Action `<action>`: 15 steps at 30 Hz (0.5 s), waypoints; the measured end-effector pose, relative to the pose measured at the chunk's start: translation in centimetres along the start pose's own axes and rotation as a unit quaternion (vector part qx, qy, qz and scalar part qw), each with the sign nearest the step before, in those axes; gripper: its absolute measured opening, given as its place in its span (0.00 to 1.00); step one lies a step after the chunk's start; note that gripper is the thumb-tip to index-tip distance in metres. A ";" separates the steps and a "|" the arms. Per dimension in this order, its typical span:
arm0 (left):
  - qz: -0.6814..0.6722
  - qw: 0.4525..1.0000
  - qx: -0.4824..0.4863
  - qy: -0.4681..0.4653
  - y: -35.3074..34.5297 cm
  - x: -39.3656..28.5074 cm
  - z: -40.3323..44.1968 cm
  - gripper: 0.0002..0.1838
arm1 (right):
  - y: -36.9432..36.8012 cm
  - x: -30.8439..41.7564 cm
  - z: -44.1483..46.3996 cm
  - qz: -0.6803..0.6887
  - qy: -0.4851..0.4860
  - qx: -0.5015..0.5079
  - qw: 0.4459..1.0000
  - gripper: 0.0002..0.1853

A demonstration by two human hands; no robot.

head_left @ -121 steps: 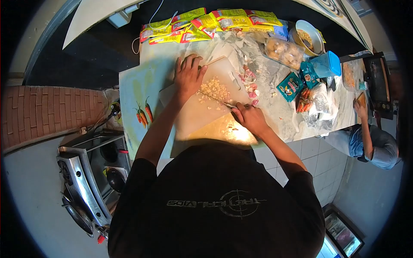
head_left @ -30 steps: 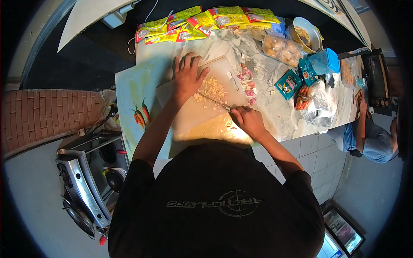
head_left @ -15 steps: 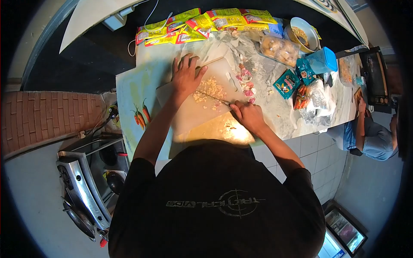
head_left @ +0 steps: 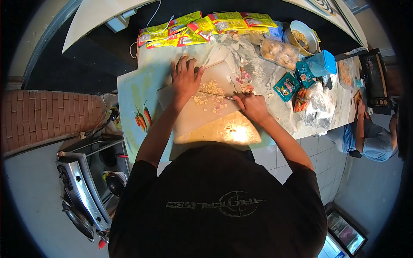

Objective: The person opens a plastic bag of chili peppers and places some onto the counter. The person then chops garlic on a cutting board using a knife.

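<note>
A pale cutting board (head_left: 189, 122) lies before me with chopped pale pieces, apparently garlic, (head_left: 208, 101) scattered over its middle. My right hand (head_left: 251, 106) is closed around the handle of a knife (head_left: 216, 95), whose blade lies across the pieces and points left. Fingers spread, my left hand (head_left: 186, 81) rests at the board's upper left, its heel close to the blade's tip; whether it touches the blade I cannot tell. Reddish peelings or cloves (head_left: 244, 78) lie just beyond the board's right edge, partly behind my right hand.
Several chilies (head_left: 146, 114) lie to the left. Yellow-red packets (head_left: 206, 26) line the back. On the right are a clear food pack (head_left: 278, 52), a bowl (head_left: 316, 42), a blue-lidded container (head_left: 322, 63), green sachets (head_left: 286, 87) and plastic bags (head_left: 317, 105). Another person (head_left: 376, 139) stands far right.
My right hand has shifted slightly up and right with the knife, and the blade now lies more level across the chopped pieces. My left hand stays about where it was, fingers spread.
</note>
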State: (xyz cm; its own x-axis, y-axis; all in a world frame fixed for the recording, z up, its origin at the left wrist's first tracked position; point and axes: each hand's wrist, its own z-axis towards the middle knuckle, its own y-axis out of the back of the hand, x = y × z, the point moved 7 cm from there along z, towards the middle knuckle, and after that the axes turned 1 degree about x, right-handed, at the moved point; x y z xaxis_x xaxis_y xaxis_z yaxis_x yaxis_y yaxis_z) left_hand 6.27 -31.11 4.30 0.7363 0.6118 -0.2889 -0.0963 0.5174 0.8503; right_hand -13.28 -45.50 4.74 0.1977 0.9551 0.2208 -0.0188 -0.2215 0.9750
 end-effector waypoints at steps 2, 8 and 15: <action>0.000 1.000 0.000 0.004 -0.3 0.0 -0.5 0.25 | 0.8 0.3 0.1 0.002 -0.010 0.004 1.000 0.25; -0.060 0.996 0.031 0.062 -0.8 1.3 -0.9 0.21 | 1.7 -0.9 2.6 -0.012 0.020 -0.021 1.000 0.28; -0.016 0.996 0.011 0.090 -1.1 1.5 -0.7 0.21 | 1.9 -1.6 4.3 -0.037 0.035 -0.008 0.999 0.31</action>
State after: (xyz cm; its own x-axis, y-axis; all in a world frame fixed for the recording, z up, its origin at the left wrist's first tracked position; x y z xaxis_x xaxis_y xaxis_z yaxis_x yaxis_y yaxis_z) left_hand 7.01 -30.32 2.67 0.6069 0.6938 -0.3877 -0.0584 0.5254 0.8488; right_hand -9.37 -48.26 6.17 0.1312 0.9802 0.1481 -0.0231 -0.1463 0.9890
